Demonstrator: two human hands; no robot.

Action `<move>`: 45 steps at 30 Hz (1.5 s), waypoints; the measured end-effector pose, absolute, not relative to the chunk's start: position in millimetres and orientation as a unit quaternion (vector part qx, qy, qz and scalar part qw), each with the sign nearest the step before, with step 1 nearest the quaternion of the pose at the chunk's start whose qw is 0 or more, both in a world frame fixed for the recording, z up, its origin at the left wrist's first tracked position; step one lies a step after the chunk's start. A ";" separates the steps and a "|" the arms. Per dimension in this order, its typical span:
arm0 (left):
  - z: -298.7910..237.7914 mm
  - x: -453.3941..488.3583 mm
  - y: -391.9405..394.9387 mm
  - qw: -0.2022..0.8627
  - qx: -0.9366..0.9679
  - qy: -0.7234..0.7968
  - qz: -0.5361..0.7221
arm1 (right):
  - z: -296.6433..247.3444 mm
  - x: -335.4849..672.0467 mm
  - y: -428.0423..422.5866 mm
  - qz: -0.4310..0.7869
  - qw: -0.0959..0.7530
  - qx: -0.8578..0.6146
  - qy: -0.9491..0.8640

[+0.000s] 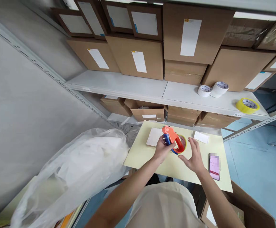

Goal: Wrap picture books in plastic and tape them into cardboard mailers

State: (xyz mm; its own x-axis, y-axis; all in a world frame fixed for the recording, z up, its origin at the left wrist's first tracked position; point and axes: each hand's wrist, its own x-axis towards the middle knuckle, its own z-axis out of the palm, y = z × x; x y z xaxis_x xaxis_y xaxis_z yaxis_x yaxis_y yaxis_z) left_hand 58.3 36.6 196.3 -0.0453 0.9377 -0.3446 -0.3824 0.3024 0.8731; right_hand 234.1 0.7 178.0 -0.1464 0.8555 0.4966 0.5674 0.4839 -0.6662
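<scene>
My left hand [162, 148] is closed around the handle of an orange and blue tape dispenser [173, 139] that carries a roll of yellowish tape, held just above a pale yellow table [149, 158]. My right hand [194, 154] hovers open beside the dispenser's right side, fingers spread, holding nothing. A white flat packet [154, 136] lies on the table behind the dispenser, partly hidden by my left hand. A smaller white label [201, 137] lies to the right of it.
A phone [214, 166] lies on the table's right side. A big clear plastic bag [81, 171] bulges at the left. Shelves behind hold cardboard boxes [138, 57], two white tape rolls [212, 89] and a yellow roll [247, 105]. An open carton [247, 209] stands at the lower right.
</scene>
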 end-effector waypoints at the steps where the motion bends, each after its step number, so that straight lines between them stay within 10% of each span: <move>1: 196.2 56.1 44.4 0.647 0.285 0.489 0.511 | 182.4 237.6 8.3 0.224 0.442 -0.504 -0.707; 7: 215.2 54.7 115.7 0.583 0.406 0.442 0.548 | 206.7 239.8 73.0 0.474 0.473 -0.471 -0.574; 14: 250.3 64.8 236.3 0.449 0.590 0.393 0.543 | 249.0 238.2 175.5 0.392 0.555 -0.484 -0.551; 24: 255.5 94.8 338.1 0.538 0.618 0.333 0.466 | 249.6 263.3 255.2 0.212 0.481 -0.633 -0.569; 35: 204.8 -7.4 213.8 0.450 0.613 0.401 0.511 | 210.5 236.5 167.4 0.116 0.547 -0.655 -0.508; 45: 42.9 -119.7 86.8 0.588 0.424 0.595 0.348 | 32.5 198.4 2.7 0.375 0.311 -0.706 -0.514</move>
State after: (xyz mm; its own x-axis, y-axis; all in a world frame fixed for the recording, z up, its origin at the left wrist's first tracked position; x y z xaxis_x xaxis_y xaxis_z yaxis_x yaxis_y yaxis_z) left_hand -119.7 86.8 42.9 0.0506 0.9134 -0.4040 0.0963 0.3982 0.9122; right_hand 198.4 2.7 32.5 0.1902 0.9591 -0.2097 0.4916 -0.2779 -0.8253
